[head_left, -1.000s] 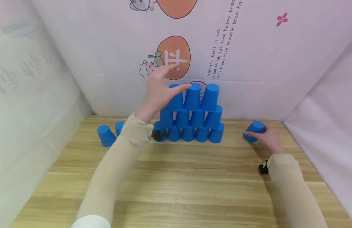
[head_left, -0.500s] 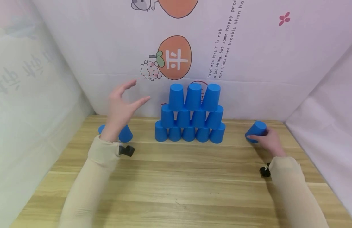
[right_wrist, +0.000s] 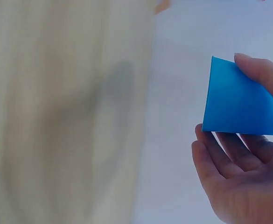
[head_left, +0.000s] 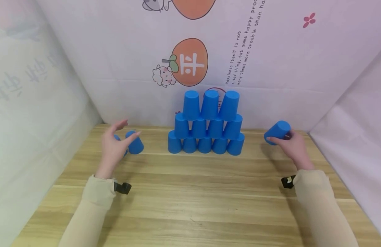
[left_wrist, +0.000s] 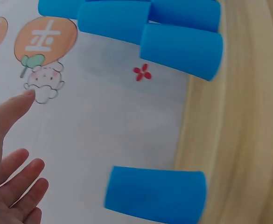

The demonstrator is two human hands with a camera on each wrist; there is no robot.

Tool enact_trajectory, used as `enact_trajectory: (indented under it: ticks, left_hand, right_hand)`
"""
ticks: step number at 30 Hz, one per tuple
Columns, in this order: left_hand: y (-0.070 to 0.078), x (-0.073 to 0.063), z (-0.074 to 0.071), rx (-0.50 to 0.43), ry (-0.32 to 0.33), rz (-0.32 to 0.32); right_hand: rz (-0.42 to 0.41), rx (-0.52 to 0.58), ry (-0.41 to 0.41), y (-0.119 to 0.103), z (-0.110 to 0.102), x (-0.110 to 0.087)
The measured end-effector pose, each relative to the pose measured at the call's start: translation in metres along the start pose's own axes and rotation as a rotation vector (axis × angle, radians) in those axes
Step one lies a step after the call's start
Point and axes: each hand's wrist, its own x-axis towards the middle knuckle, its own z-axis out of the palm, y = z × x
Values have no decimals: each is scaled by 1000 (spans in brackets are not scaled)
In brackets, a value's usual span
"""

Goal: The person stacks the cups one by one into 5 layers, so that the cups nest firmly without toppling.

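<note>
My right hand (head_left: pixel 295 145) grips a blue cup (head_left: pixel 277 132), thumb on one side and fingers on the other. That cup is upside down and tilted, raised a little over the table, its shadow below. The right wrist view shows the same cup (right_wrist: pixel 241 100) between thumb and fingers. At the left, my left hand (head_left: pixel 111 147) is spread, thumb apart from the fingers, holding nothing. Beside its thumb stands an upside-down blue cup (head_left: pixel 136 144); another is mostly hidden behind the hand. In the left wrist view, one cup (left_wrist: pixel 155 193) shows beyond the fingers (left_wrist: pixel 22 182).
Mid-table at the back, upside-down blue cups (head_left: pixel 204 144) form a stepped stack in three rows, the top row (head_left: pixel 210 104) holding three. A printed white cloth (head_left: pixel 132 51) hangs behind the wooden table (head_left: pixel 190 199). Pale cloth also hangs along both sides.
From in front of the stack's top row, my left hand has moved left and down to the cups at the left. My right hand has raised its cup slightly off the table.
</note>
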Motion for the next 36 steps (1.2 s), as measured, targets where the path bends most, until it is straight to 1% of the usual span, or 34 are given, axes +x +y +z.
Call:
enact_trajectory:
  ticks: [2,7,10,13,17,20,24,27,31,33,36]
  left_hand:
    - [-7,-4,0,26,-14,-18]
    - [-19,-10,3,82,-26,-26]
    - [-24,-12,5,89,-44,-45]
    - [-28,-14,6,81,-80,-84]
    - [-32,-14,7,45,-130,-131]
    - [-36,-12,9,20,-176,-162]
    - [-43,-9,13,18,-234,-201]
    - [-48,-6,18,25,-270,-236]
    - [-54,-3,25,56,-325,-274]
    - [-58,-1,28,75,-350,-281]
    - [-63,1,31,97,-376,-275]
  right_hand:
    - [-36,-2,28,-14,0,-3]
    - [-149,-21,108,-50,0,-12]
    - [-202,18,129,-72,1,-17]
    - [-225,78,141,-92,2,-23]
    - [-257,122,180,-118,3,-30]
    - [-322,131,227,-135,4,-34]
    - [-432,155,276,-158,6,-38]
    - [-503,192,285,-174,8,-40]
    - [-554,229,281,-194,11,-39]
    - [-551,227,269,-203,13,-37]
    - [-525,206,231,-214,16,-30]
